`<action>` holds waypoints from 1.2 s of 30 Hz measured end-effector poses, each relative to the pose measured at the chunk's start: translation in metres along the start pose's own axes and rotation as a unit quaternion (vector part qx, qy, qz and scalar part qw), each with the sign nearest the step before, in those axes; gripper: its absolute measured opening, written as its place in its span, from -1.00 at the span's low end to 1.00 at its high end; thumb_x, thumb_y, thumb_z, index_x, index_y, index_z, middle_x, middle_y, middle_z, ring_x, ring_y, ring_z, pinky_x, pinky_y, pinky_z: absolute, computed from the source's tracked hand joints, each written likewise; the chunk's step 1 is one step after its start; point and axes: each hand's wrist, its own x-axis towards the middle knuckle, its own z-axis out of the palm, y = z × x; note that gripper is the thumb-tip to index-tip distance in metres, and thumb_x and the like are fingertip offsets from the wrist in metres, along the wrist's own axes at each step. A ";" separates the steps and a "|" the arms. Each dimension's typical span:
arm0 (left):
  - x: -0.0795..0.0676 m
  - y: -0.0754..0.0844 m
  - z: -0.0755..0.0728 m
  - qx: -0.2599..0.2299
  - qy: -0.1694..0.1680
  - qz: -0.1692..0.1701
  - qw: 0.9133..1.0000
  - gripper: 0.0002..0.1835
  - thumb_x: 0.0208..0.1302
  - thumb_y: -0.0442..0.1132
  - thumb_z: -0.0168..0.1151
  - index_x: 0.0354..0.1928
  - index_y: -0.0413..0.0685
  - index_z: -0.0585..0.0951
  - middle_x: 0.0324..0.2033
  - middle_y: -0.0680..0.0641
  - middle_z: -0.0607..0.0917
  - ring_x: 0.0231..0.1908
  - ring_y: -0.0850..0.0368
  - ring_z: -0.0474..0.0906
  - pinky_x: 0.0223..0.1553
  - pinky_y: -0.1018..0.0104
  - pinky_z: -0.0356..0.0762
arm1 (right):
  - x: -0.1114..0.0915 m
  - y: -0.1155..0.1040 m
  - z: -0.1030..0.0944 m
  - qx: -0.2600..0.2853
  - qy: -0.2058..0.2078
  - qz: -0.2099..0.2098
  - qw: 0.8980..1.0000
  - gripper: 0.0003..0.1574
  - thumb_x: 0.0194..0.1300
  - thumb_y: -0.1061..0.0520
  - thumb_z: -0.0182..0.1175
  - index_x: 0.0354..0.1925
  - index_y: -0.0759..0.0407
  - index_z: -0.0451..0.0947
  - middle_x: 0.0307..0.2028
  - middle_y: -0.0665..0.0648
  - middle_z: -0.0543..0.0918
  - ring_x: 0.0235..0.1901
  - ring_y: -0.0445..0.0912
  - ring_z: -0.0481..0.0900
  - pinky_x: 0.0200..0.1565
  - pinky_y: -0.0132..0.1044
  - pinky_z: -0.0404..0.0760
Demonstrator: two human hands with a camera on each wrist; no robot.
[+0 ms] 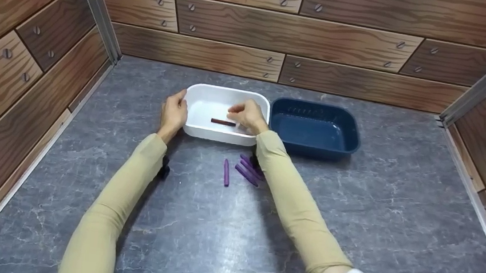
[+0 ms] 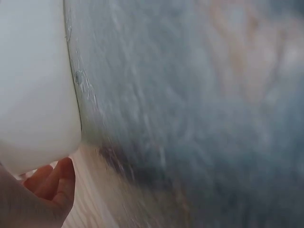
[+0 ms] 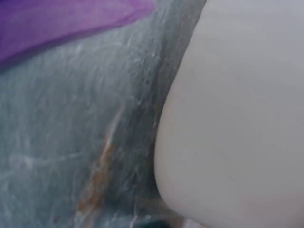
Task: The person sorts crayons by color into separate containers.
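Note:
A white plastic bin [image 1: 220, 137] stands on the grey tabletop, and my left hand [image 1: 174, 113] grips its left end. In the left wrist view, curled fingers [image 2: 61, 183] show at the bin's corner. My right hand [image 1: 249, 115] reaches into the bin from the right, fingers bent and tips close together. Just below these fingertips lies a thin dark brown stick, crayon-like [image 1: 222, 122], its right end close to the hand. Whether the fingertips pinch anything is hidden. The right wrist view shows the bin's outer wall [image 3: 232, 118] and a blurred purple crayon [image 3: 71, 23].
To the right, a dark blue bin [image 1: 313, 151] stands against the white one. In front of the white bin lie a single purple crayon [image 1: 226, 173] and several more purple crayons [image 1: 246, 175], partly covered by the right forearm. Wood-patterned walls [image 1: 236, 20] enclose the tabletop.

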 end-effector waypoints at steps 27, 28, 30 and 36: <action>-0.008 0.000 -0.006 0.039 0.020 0.003 0.999 -0.54 0.47 -0.30 -0.11 0.36 -0.07 0.43 0.30 -0.10 0.50 0.32 0.01 0.41 0.31 0.07 0.37 | -0.054 0.012 -0.044 0.110 0.011 -0.171 0.979 -0.67 0.27 0.14 0.33 -0.07 0.35 0.69 -0.12 0.24 0.74 -0.27 -0.19 0.60 -0.31 -0.39 0.57; -0.008 0.001 -0.006 0.039 0.020 0.004 0.999 -0.54 0.47 -0.30 -0.11 0.36 -0.07 0.43 0.30 -0.10 0.50 0.32 0.01 0.40 0.31 0.07 0.37 | -0.056 0.013 -0.047 0.113 0.008 -0.171 0.979 -0.66 0.26 0.15 0.34 -0.07 0.36 0.69 -0.12 0.25 0.74 -0.27 -0.19 0.60 -0.31 -0.39 0.57; -0.007 0.002 -0.006 0.043 0.020 0.001 0.999 -0.53 0.46 -0.30 -0.11 0.37 -0.05 0.43 0.30 -0.09 0.50 0.32 0.01 0.41 0.30 0.07 0.38 | -0.059 0.017 -0.052 0.118 0.000 -0.171 0.978 -0.64 0.27 0.15 0.33 -0.05 0.38 0.67 -0.12 0.24 0.73 -0.29 -0.19 0.60 -0.30 -0.39 0.57; -0.006 0.005 -0.002 0.053 0.016 -0.011 0.998 -0.53 0.47 -0.26 -0.11 0.37 0.03 0.43 0.30 -0.07 0.50 0.30 -0.01 0.44 0.24 0.03 0.43 | -0.070 0.031 -0.065 0.148 -0.010 -0.151 0.977 -0.64 0.25 0.19 0.34 -0.04 0.39 0.67 -0.24 0.07 0.74 -0.39 -0.24 0.56 -0.33 -0.40 0.55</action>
